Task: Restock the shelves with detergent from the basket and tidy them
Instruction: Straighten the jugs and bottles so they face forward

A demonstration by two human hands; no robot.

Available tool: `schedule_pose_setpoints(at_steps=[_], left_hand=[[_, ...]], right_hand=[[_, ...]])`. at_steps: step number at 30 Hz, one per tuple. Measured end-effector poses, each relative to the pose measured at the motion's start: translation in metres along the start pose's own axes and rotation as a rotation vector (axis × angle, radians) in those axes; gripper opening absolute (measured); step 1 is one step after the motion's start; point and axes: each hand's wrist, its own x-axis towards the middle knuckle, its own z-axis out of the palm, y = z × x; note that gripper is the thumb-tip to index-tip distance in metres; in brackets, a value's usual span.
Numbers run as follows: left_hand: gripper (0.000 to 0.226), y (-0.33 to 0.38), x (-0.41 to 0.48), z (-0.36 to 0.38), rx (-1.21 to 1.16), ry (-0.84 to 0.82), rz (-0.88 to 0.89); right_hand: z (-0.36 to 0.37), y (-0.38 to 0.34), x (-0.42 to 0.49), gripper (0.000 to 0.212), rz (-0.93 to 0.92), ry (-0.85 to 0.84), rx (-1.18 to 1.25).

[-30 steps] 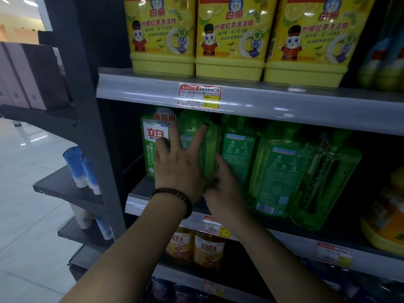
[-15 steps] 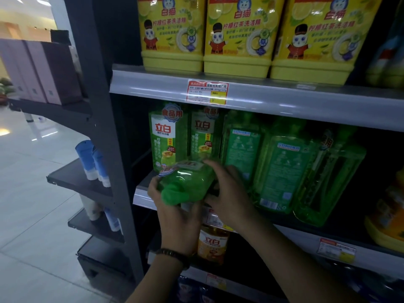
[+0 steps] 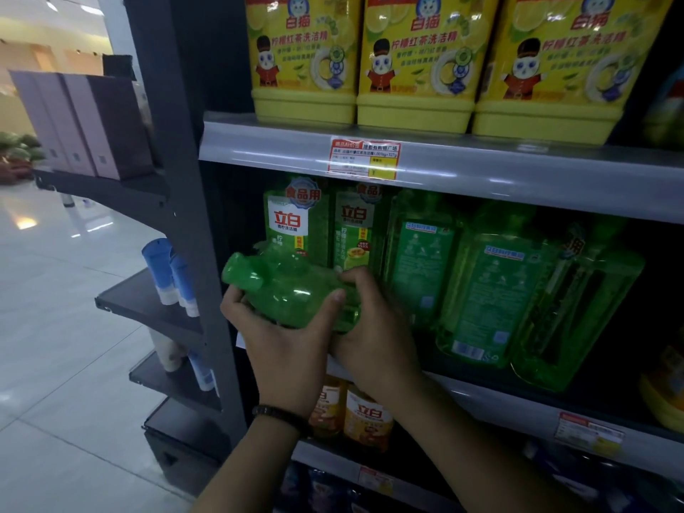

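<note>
A green detergent bottle [image 3: 285, 286] lies on its side in front of the middle shelf [image 3: 510, 405], cap pointing left. My left hand [image 3: 281, 346] grips it from below, thumb up over its body. My right hand [image 3: 374, 327] grips its base end from the right. Behind it stand two green bottles with labels facing out [image 3: 296, 220], and to the right several more green bottles [image 3: 492, 290] with their backs out, the far right ones leaning. The basket is not in view.
Yellow detergent bottles [image 3: 414, 57] fill the upper shelf. Orange bottles [image 3: 366, 416] stand on the shelf below. A dark upright post [image 3: 177, 201] divides this rack from side shelves with blue tubes [image 3: 166, 272] and pink boxes [image 3: 74, 124]. Tiled floor lies to the left.
Both hands pulled a green bottle off the shelf front and tipped it onto its side. My left hand went from resting on the bottles to holding it from below.
</note>
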Motion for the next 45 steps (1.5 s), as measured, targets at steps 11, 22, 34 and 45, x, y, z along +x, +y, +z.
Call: schedule_pose_setpoints(at_steps=[11, 22, 34, 45], left_hand=[[0.083, -0.016, 0.033, -0.036, -0.078, -0.105, -0.23], [0.067, -0.001, 0.04, -0.054, -0.169, -0.507, -0.245], [0.071, 0.022, 0.114, -0.037, 0.058, -0.906, -0.133], [0.069, 0.008, 0.121, -0.037, 0.099, -0.839, -0.127]], right_hand=[[-0.034, 0.027, 0.011, 0.07, 0.089, -0.183, -0.049], [-0.053, 0.024, 0.007, 0.112, 0.034, -0.163, -0.286], [-0.014, 0.006, 0.008, 0.06, 0.172, -0.117, -0.027], [-0.007, 0.003, 0.017, 0.066, 0.221, -0.073, -0.047]])
